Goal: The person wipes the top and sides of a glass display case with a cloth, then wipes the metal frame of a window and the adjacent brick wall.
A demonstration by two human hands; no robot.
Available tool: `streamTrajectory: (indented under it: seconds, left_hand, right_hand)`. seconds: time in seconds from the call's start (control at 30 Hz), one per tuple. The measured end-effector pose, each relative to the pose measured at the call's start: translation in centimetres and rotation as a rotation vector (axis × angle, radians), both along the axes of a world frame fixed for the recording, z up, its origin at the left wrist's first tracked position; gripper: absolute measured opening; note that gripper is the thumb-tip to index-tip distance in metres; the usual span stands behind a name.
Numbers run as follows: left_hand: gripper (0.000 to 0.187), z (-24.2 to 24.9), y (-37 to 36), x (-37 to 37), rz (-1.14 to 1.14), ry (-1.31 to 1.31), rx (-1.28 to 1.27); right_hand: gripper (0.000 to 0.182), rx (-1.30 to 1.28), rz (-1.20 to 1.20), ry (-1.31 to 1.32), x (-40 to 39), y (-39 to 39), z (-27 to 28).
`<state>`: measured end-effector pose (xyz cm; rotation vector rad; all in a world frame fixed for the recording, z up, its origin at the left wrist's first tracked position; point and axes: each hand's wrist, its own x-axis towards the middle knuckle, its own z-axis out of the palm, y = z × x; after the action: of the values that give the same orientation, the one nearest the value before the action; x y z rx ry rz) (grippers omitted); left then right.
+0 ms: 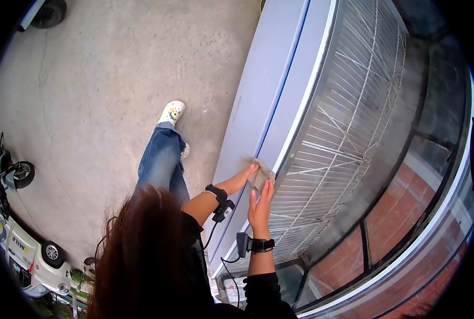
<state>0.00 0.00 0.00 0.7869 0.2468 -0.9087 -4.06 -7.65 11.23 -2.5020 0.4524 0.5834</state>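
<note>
A greyish-brown cloth (pixel 259 177) is bunched over the white-edged rim of a pale lavender cabinet (pixel 266 114). My left hand (pixel 243 177) grips the cloth's left side, its fingers partly hidden by the folds. From below, my right hand (pixel 260 207) has hold of the lower right edge, with the thumb on one side and fingers on the other. Both wrists wear black straps with small devices and cables.
Inside the cabinet, behind glass, lie white wire racks (pixel 338 143). Dark-framed panes (pixel 396 207) curve along the right. Concrete floor (pixel 104 80) spreads to the left, with a scooter (pixel 8 165) and a white vehicle (pixel 29 255) on it. A cream clog (pixel 173 112) shows on my foot.
</note>
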Motion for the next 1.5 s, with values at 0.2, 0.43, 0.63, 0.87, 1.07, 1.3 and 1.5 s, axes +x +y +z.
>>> streamTrajectory:
  seconds: [0.2,0.43,0.63,0.87,1.07,1.3,1.5]
  left_hand:
    - [0.064,0.4,0.5,7.7,0.033,0.107,-0.134]
    - [0.057,0.5,-0.3,4.5,0.042,-0.034,-0.084]
    - [0.052,1.8,-0.2,-5.0,-0.030,0.099,-0.206]
    - [0.051,3.4,0.8,-7.2,-0.090,0.089,-0.161]
    - [0.051,2.6,-0.1,-2.7,-0.004,0.140,-0.222]
    - [0.054,2.4,0.0,7.1,0.097,0.126,-0.163]
    - [0.067,-0.7,-1.9,16.8,0.123,-0.039,-0.095]
  right_hand:
    - [0.051,-0.039,0.063,-0.181,8.3,0.4,-1.4]
    - [0.052,-0.092,0.116,-0.155,6.8,0.0,-1.2]
    - [0.054,-0.109,0.104,-0.030,-3.0,0.4,-0.1]
    - [0.054,-0.056,0.071,-0.083,-3.6,0.3,-0.6]
    - [0.056,-0.050,0.053,-0.077,0.6,0.2,-1.4]
    - [0.058,-0.058,0.072,-0.113,10.1,0.6,-1.4]
    - [0.052,-0.114,0.067,-0.121,20.9,1.3,-1.6]
